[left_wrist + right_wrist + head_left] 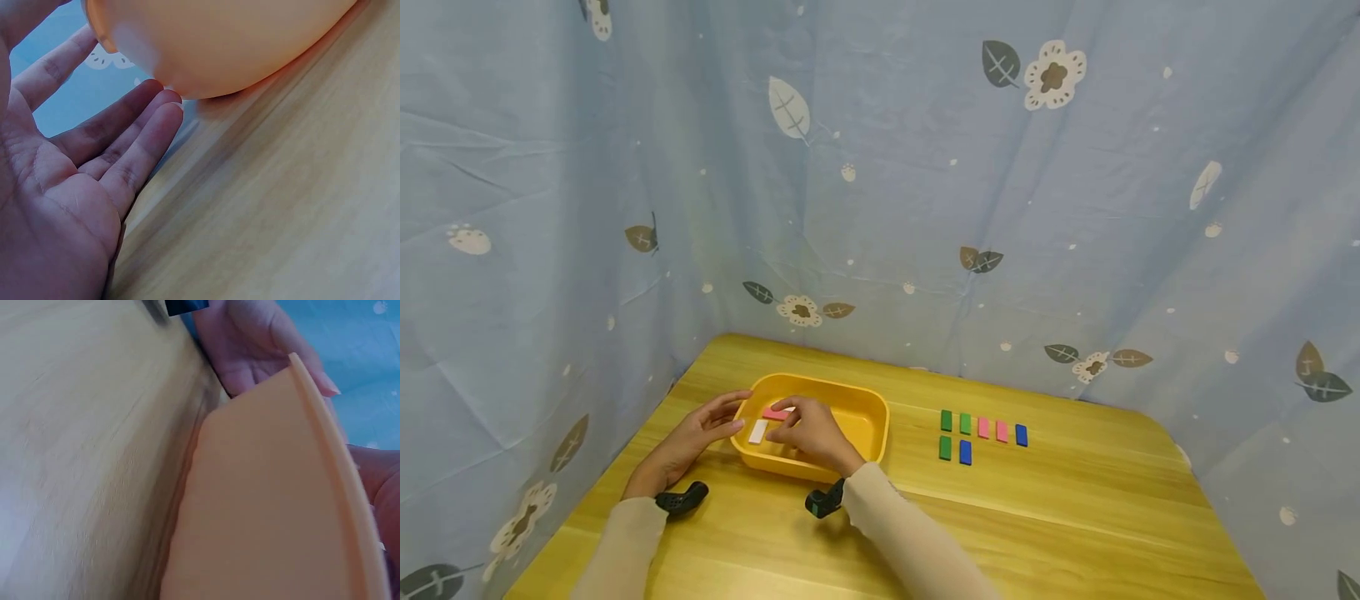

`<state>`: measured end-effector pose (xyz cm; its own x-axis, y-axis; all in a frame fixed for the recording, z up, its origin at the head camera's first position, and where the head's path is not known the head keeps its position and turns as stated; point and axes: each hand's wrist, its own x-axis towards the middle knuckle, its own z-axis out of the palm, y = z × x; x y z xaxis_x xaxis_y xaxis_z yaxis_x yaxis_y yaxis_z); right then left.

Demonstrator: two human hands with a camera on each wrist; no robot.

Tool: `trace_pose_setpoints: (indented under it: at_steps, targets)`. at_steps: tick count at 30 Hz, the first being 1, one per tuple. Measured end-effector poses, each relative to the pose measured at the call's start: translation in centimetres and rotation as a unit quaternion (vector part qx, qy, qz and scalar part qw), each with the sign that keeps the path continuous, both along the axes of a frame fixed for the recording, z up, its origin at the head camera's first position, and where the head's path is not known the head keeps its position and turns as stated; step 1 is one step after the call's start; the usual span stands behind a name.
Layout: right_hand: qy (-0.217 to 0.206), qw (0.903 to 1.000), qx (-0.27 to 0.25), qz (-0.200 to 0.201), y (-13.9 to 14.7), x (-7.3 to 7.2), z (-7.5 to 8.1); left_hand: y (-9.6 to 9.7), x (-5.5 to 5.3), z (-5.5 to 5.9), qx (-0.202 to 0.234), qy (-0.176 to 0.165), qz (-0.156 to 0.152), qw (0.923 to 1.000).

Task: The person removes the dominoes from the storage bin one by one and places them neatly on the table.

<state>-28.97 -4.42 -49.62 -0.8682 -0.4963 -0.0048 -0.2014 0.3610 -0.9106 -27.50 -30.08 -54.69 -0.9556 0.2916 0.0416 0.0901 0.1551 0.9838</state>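
A yellow plastic tray (872, 400) stands at the left of the table. My left hand (703, 429) is at its left end, fingers mostly straight and fingertips at the rim and outer wall (206, 56). My right hand (812, 432) reaches inside from the near side, its thumb and index finger apart above the tray floor. A pink block (773, 413) lies by the index fingertip. Beside the thumb lies a white block (758, 431). Another white piece shows partly under the fingers. In the right wrist view the tray wall (269, 487) hides most of the right hand.
Right of the tray, flat blocks lie in two rows: green (946, 420), light green (965, 423), pink (983, 427) and blue (1021, 435) above, green (944, 447) and blue (966, 452) below. A patterned blue curtain (887, 208) surrounds the wooden table (1075, 500).
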Motion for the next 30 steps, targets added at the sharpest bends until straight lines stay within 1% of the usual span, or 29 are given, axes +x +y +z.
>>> trace_pose_setpoints:
  at_steps: [4,6,9,12,17,22,27,30]
  targets:
    - [-0.027,0.9994,-0.001,-0.021,-0.8,-0.2,-0.4,0.3,0.0,0.2,0.003,-0.009,0.004,0.9999]
    - [-0.039,0.9987,0.001,-0.031,-1.0,-0.3,-0.5,0.3,0.0,0.2,0.003,-0.011,0.001,0.9999]
    - [-0.047,0.9979,0.012,-0.043,-1.4,-0.5,-0.7,0.4,-0.1,0.1,0.004,-0.014,0.001,0.9999]
    - [-0.043,0.9977,0.029,-0.045,-1.7,-0.7,-0.9,0.2,-0.2,0.0,0.005,-0.013,0.005,0.9999]
    - [-0.041,0.9969,0.052,-0.043,-2.1,-0.9,-1.2,0.0,-0.2,-0.2,0.008,-0.006,0.001,0.9999]
    - [-0.028,0.9959,0.075,-0.042,-2.3,-0.9,-1.3,0.0,0.0,-0.3,0.013,-0.011,0.002,0.9999]
    - [-0.033,0.9958,0.072,-0.046,-2.6,-0.9,-1.4,0.0,0.0,-0.2,0.012,-0.013,0.001,0.9998]
    - [-0.029,0.9954,0.076,-0.050,-2.8,-1.0,-1.5,0.0,0.0,-0.1,0.013,-0.012,0.003,0.9998]
